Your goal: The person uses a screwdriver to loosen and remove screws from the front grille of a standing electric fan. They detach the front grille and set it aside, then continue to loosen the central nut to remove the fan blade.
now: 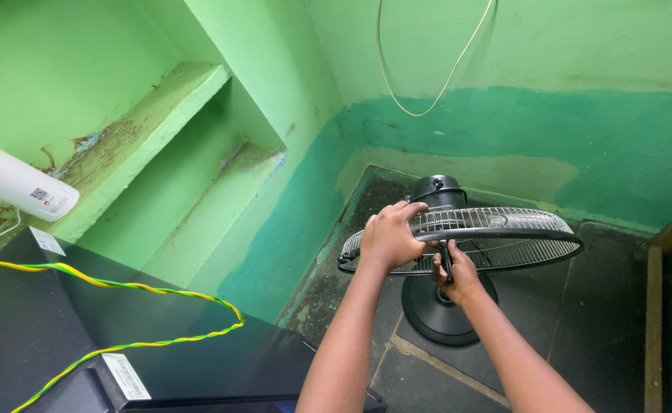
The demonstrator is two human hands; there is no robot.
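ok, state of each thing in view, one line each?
fan grille: tilted near flat, facing up, on the fan
left hand: gripping the grille's near rim
right hand: closed on the rim from below, beside a dark clip
fan base: standing on the floor
white cylinder device: lying on the ledge, cable attached
yellow-green wire: loose across the dark box
white cord: hanging slack on the wall

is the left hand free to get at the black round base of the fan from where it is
Probably not right away: the left hand grips the rim of the fan's wire grille, which lies flat above the round base, and the right hand sits underneath, in the way.
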